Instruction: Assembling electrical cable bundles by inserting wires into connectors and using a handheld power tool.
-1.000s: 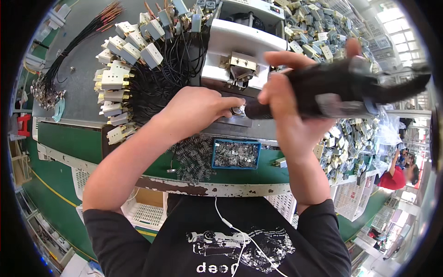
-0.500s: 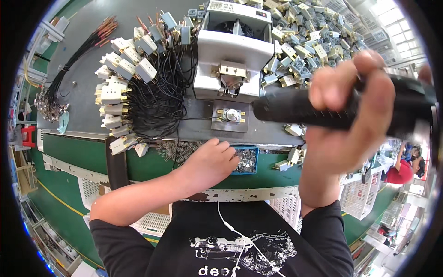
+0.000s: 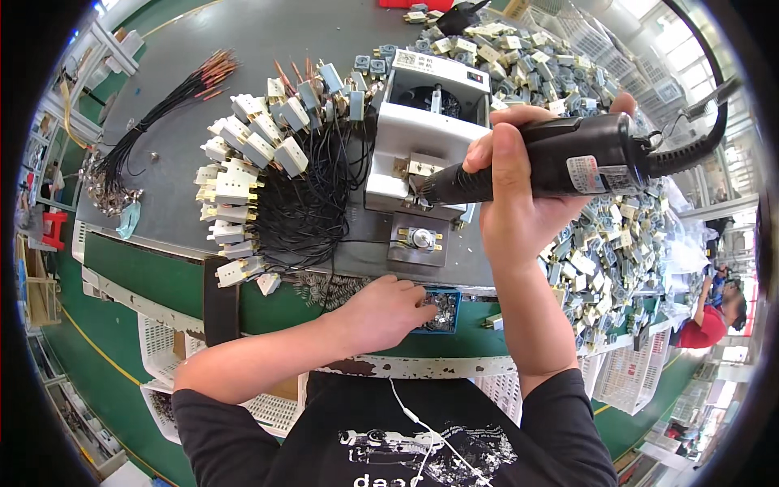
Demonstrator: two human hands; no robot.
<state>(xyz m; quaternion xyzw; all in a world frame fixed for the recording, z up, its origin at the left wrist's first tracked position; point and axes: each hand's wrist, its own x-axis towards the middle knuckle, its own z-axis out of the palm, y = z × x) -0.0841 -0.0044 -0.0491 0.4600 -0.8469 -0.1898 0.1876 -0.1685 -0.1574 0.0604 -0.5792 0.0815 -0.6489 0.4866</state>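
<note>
Black plastic, as far as I can make out, sheathes the electric screwdriver (image 3: 560, 158) that the right hand (image 3: 516, 195) holds above the bench (image 3: 268, 40), its fingers wrapped about the barrel and the nose pointing left. That nose sits in front of a metal bracket (image 3: 422, 165) on the white machine (image 3: 438, 134); whether they touch, I can't tell from where I stand. I'd guess the tool is stiff and fairly weighty toward its corded end, its smooth casing a little slippery in a damp palm, so mid-barrel is the sensible place to grip, with the black cord (image 3: 690, 156) (springy stuff, I'd say, and apt to tug) kept clear of the wrist. The left hand (image 3: 381, 312) is over the blue tray (image 3: 458, 315), its fingers curled down at the small metal parts (image 3: 442, 308); I can't see whether they pinch one. Pieces that tiny would be light, hard and easily dropped, best taken by their edges. Between the hands, on a metal plate (image 3: 406, 258), lies a round-centred plug part (image 3: 422, 239) with brass-coloured tabs; it looks light and rigid, and I'd hold it by the sides of its body, away from the tabs.
</note>
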